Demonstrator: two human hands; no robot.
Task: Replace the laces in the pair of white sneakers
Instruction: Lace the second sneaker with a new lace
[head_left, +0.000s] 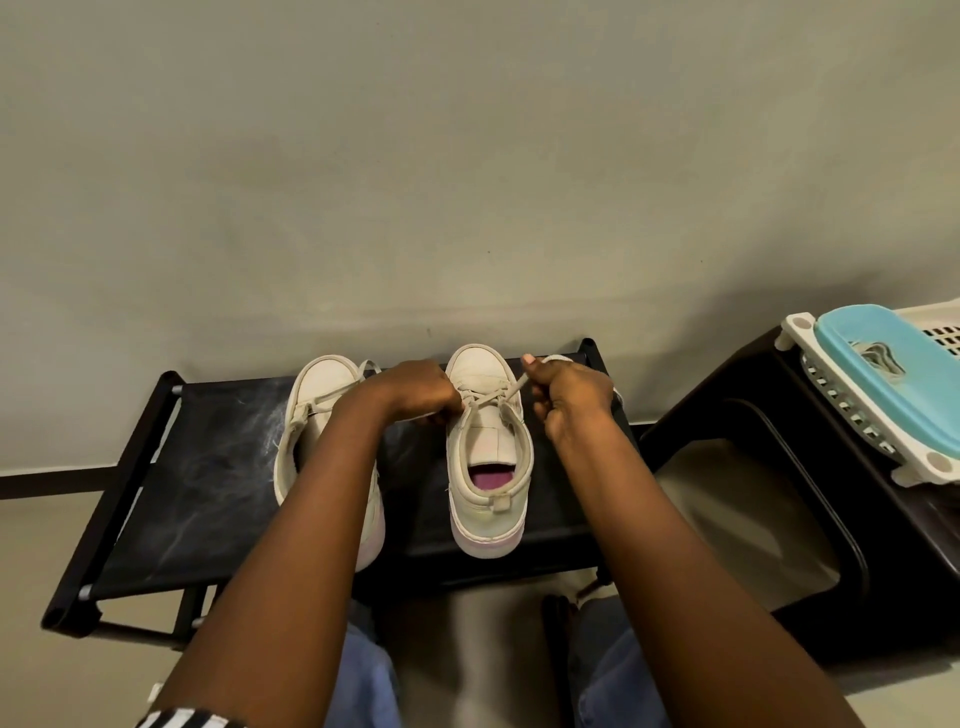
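Two white sneakers stand toes-away on a black shoe rack (197, 467). The right sneaker (488, 493) has its tongue pulled up and a pink insole showing; only its lowest eyelets near the toe carry a lace (488, 397). My left hand (415, 389) grips the lace end at the shoe's left side. My right hand (566, 397) pinches the other lace end and pulls it up and to the right. The left sneaker (317, 395) is laced, and my left forearm hides much of it.
A dark plastic stool (779, 519) stands right of the rack, carrying a white basket (857, 436) with a blue lid (883, 374). The wall runs close behind the rack. My knees in blue jeans (363, 680) sit just before the rack's front edge.
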